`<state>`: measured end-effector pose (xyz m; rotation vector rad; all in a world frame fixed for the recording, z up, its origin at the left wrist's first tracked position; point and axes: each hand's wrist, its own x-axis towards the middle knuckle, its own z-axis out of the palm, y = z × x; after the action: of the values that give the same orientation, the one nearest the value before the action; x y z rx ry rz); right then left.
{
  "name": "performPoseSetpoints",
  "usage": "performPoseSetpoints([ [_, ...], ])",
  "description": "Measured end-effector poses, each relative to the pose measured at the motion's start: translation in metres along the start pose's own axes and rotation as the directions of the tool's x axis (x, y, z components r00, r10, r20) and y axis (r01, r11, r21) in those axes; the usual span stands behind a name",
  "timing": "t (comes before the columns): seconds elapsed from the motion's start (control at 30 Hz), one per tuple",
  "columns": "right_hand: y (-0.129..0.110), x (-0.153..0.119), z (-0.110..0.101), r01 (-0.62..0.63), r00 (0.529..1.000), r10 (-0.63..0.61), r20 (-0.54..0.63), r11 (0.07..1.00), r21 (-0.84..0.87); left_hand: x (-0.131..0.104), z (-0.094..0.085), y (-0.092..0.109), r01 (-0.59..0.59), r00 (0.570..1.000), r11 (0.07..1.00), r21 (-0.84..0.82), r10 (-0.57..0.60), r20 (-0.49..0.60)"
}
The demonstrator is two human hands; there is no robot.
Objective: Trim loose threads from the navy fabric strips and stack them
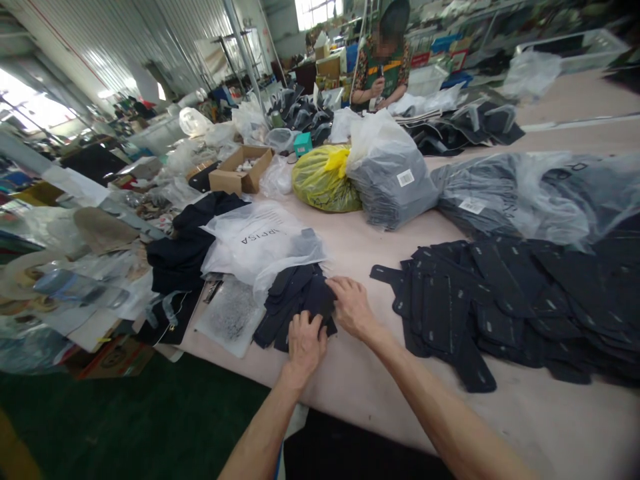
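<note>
Head view, watched from my remote station; the stack (283,300) of dark cloth pieces lies on the table (345,247), directly under and ahead of the hands; its pieces are fanned and overlap, so I read the long axis only roughly: from near-left to far-right, slanting away from the body.

Left hand (305,343): palm down, fingers half curled, tips on the near part of the stack; right hand (353,310): fingers bent and a little spread, tips at the stack's right edge; I cannot tell whether either one pinches a piece or merely rests on it.

Key relation, in my judgement: the two hands bracket the near-right corner, left on the near side, right on the right side; both touch, so neither is clearly nearer; the bulk of the stack runs forward and left of them.

Surroundings: a white bag (255,243) covers the stack's far end; a speckled plate (227,317) sits just beside it on the left; a larger dark heap (445,313) lies to the right, apart from the stack, nearer the right hand.
</note>
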<state>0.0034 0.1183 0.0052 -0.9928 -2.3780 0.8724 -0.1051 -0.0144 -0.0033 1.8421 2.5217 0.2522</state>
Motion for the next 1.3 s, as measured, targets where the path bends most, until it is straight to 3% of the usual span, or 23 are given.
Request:
performPoseSetpoints([
  [0.07, -0.003, 0.007, -0.005, 0.251, 0.951, -0.205, 0.232, 0.948, -0.193, -0.004, 0.003, -0.001, -0.055, 0.999, 0.998, 0.021, 0.055, 0.001],
  [0.17, -0.004, 0.011, -0.004, 0.400, 0.875, -0.267, 0.405, 0.869, -0.290, -0.007, 0.011, -0.006, -0.152, 0.987, 0.988, 0.019, 0.153, -0.050],
  [0.27, -0.003, 0.007, -0.002, 0.367, 0.884, -0.203, 0.422, 0.860, -0.354, -0.009, 0.019, -0.017, -0.256, 0.944, 0.967, -0.022, 0.245, -0.223],
  [0.37, 0.001, -0.005, -0.004, 0.294, 0.881, -0.112, 0.460, 0.891, -0.346, -0.012, 0.021, -0.028, -0.383, 0.860, 0.921, -0.077, 0.325, -0.393],
  [0.53, 0.008, -0.043, -0.008, 0.182, 0.890, -0.003, 0.456, 0.919, -0.350, -0.024, 0.014, -0.030, -0.526, 0.774, 0.835, -0.163, 0.391, -0.497],
  [0.73, -0.010, -0.083, -0.003, -0.054, 0.945, 0.163, 0.285, 0.933, -0.355, -0.037, 0.003, -0.020, -0.466, 0.757, 0.862, -0.199, 0.271, -0.595],
  [0.83, -0.029, -0.092, -0.004, -0.230, 0.937, 0.274, 0.218, 0.950, -0.210, -0.040, -0.005, -0.011, -0.336, 0.745, 0.912, -0.235, 0.105, -0.659],
  [0.9, -0.040, -0.096, -0.004, -0.293, 0.934, 0.309, 0.179, 0.950, -0.110, -0.041, -0.010, -0.002, -0.213, 0.758, 0.902, -0.375, -0.090, -0.646],
  [0.97, -0.048, -0.099, -0.004, -0.319, 0.939, 0.324, 0.113, 0.946, -0.058, -0.042, -0.017, 0.008, -0.051, 0.769, 0.776, -0.629, -0.372, -0.521],
  [1.03, -0.051, -0.102, -0.003, -0.314, 0.948, 0.317, 0.040, 0.947, -0.065, -0.042, -0.025, 0.017, 0.100, 0.757, 0.443, -0.891, -0.615, -0.221],
  [1.1, -0.051, -0.105, -0.001, -0.290, 0.957, 0.289, -0.022, 0.949, -0.121, -0.042, -0.034, 0.023, 0.189, 0.766, 0.007, -0.982, -0.627, 0.143],
  [1.13, -0.050, -0.106, 0.000, -0.273, 0.962, 0.270, -0.042, 0.950, -0.151, -0.042, -0.039, 0.026, 0.218, 0.782, -0.165, -0.962, -0.560, 0.274],
  [1.17, -0.050, -0.107, 0.001, -0.258, 0.966, 0.252, -0.058, 0.950, -0.175, -0.041, -0.042, 0.027, 0.240, 0.797, -0.274, -0.931, -0.492, 0.351],
  [1.2, -0.049, -0.108, 0.002, -0.242, 0.970, 0.233, -0.071, 0.952, -0.189, -0.041, -0.045, 0.028, 0.252, 0.806, -0.324, -0.912, -0.452, 0.383],
  [1.3, -0.047, -0.111, 0.002, -0.210, 0.976, 0.199, -0.089, 0.969, -0.129, -0.038, -0.049, 0.029, 0.263, 0.793, -0.310, -0.914, -0.469, 0.388],
])
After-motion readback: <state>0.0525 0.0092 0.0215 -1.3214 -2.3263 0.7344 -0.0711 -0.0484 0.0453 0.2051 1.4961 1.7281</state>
